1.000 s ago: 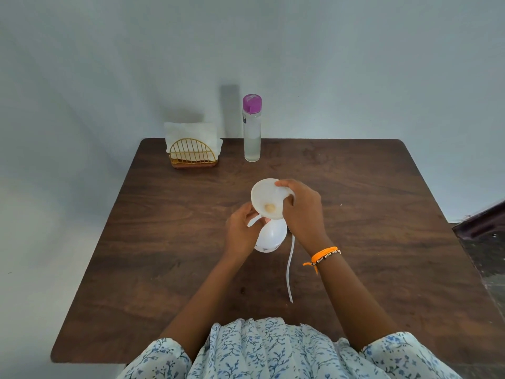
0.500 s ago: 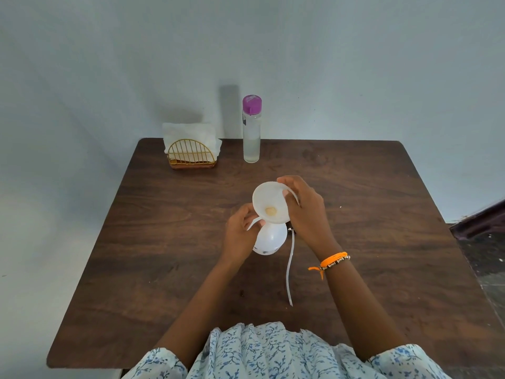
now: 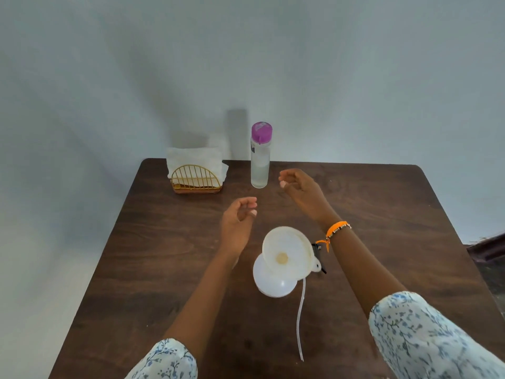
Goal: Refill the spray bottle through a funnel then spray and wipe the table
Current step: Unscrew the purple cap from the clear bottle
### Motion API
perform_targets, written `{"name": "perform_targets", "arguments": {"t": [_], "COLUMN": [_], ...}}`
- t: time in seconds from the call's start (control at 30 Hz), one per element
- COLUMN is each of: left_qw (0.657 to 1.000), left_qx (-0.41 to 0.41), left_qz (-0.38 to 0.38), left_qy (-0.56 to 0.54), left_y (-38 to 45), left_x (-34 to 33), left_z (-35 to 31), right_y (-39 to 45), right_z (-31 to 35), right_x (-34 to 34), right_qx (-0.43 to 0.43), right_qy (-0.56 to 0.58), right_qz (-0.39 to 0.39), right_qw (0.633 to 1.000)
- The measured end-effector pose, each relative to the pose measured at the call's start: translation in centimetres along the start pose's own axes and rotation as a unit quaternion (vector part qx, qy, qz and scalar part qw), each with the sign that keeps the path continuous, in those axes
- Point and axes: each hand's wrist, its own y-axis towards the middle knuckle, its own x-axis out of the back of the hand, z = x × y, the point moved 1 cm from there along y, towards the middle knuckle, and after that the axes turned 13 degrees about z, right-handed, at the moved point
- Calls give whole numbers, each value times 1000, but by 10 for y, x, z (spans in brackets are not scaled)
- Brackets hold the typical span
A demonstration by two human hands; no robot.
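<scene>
A white funnel (image 3: 285, 251) stands in the neck of a white spray bottle (image 3: 269, 283) in the middle of the dark wooden table (image 3: 153, 258). The bottle's spray head (image 3: 318, 258) lies just to its right, its long white tube (image 3: 300, 321) trailing toward me. A clear bottle with a purple cap (image 3: 260, 155) stands at the back, holding some clear liquid. My left hand (image 3: 237, 222) hovers above the table left of the funnel, fingers loosely curled, holding nothing. My right hand (image 3: 299, 191) is raised just right of the clear bottle, empty and apart from it.
A gold wire holder with white paper napkins (image 3: 195, 170) stands at the back left, near the pale wall. The table's right edge borders a dark floor area (image 3: 489, 250).
Both hands let go of the funnel and spray bottle and moved toward the back of the table, the right one nearest the clear bottle. The funnel stays in the bottle's neck.
</scene>
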Motion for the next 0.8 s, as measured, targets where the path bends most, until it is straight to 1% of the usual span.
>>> {"name": "perform_targets", "arguments": {"t": [0.07,0.2,0.27,0.37,0.57,0.67,0.8], "left_qw": [1000,999,999,1000,1000,1000,1000], "left_qx": [-4,-22,-27,-13,6,-6,-17], "left_qz": [-11,-24,-20,-13,-12,-9,-2], "left_qy": [-10,-19,-22,-21,-10,-9,-4], "left_y": [21,56,70,84,89,85,77], "left_x": [3,7,9,9,5,7,9], "left_z": [-5,-10,-11,-8,-2,-6,-19], "right_y": [26,74,92,110,121,115,97], "right_z": [0,0,0,-3,-7,-7,7], "right_x": [-1,-5,-7,-9,-10,-8,-1], "right_qx": [-16,-13,-12,-5,6,13,26], "right_qy": [-2,-25,-23,-19,-33,-40,-20], "right_qz": [-2,-6,-4,4,-23,-26,-57], "right_qw": [1000,1000,1000,1000,999,999,998]}}
